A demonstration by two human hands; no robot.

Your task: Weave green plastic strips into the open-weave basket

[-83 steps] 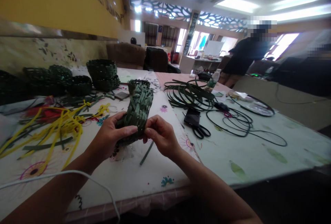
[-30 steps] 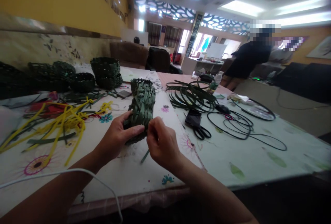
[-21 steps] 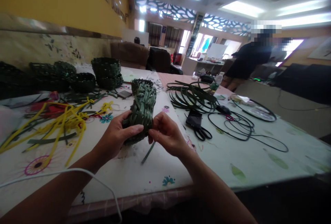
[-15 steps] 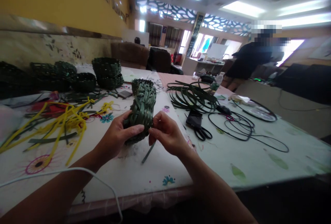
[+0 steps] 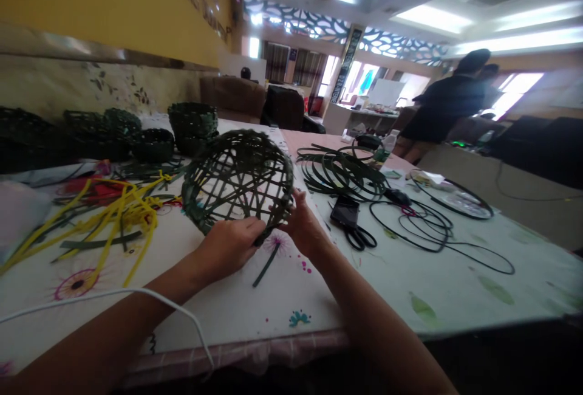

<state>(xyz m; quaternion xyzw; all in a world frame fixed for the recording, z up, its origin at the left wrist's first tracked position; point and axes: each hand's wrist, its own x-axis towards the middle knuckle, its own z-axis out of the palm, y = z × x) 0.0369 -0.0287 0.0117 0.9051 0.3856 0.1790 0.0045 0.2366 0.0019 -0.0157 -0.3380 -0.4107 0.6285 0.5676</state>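
Your left hand [image 5: 228, 249] and right hand [image 5: 303, 225] grip the open-weave green strip basket [image 5: 237, 182] at its rim, fingers half closed; 1 loose strip [image 5: 266, 264] lies just below, on the counter [image 5: 218, 322].

The left hand [image 5: 228, 248] and right hand [image 5: 304, 225] hold a round, open-weave green basket [image 5: 237, 183]

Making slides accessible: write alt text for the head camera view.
The left hand and right hand hold a round, open lattice of green woven strips above a floral table, with dark woven baskets, yellow strands and coiled green strips nearby.
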